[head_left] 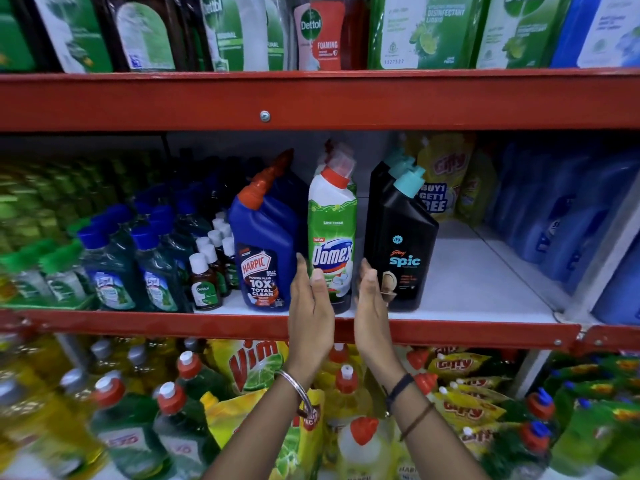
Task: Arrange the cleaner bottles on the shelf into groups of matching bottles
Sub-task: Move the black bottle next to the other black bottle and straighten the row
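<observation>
White-green Domex (pixel 332 237) stands upright on the middle shelf (pixel 485 282) between blue Harpic (pixel 266 244) and black Spic (pixel 401 244). Both hands flank its base, fingers straight, unclenched: left hand (pixel 310 306) touches it, thumb on the label; right hand (pixel 372 306) just beside it.

On the white shelf (pixel 478 289), a Harpic bottle (pixel 265 251), a Domex bottle (pixel 332 237) and a row of Spic bottles (pixel 401 244) are stood near the front edge. Small Dettol bottles (pixel 204 285) are ranged leftward, and yellow pouches (pixel 443 174) at the back.

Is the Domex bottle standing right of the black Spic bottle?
No, the Domex bottle stands left of the Spic bottle, between it and the blue Harpic bottle.
</observation>
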The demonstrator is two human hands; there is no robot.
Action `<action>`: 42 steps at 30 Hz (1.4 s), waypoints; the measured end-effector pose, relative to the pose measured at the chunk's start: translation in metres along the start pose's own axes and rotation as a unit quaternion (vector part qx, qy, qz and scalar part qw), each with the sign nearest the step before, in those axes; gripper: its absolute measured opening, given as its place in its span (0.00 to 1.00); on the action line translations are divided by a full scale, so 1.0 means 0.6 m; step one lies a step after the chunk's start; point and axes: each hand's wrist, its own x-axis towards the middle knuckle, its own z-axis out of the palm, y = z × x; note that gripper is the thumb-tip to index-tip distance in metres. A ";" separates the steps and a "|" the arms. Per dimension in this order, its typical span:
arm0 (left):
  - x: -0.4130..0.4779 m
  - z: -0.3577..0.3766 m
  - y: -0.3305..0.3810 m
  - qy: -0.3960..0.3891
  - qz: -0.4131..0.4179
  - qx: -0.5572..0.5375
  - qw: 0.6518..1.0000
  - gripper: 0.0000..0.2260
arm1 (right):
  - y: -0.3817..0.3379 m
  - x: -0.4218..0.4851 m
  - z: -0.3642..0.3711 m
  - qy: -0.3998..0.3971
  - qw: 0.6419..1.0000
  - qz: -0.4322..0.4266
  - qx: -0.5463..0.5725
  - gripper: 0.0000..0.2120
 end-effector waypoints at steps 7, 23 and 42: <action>0.010 -0.010 -0.001 -0.034 0.021 0.006 0.999 0.28 | -0.002 0.007 0.005 0.001 1.000 -0.005 0.009 0.26; -0.029 -0.052 -0.023 0.061 0.040 -0.193 0.979 0.24 | 0.000 -0.048 0.037 0.157 0.981 -0.107 -0.042 0.20; 0.051 -0.155 -0.039 0.042 -0.019 -0.106 0.993 0.34 | 0.030 0.030 0.165 0.022 0.989 0.054 0.137 0.39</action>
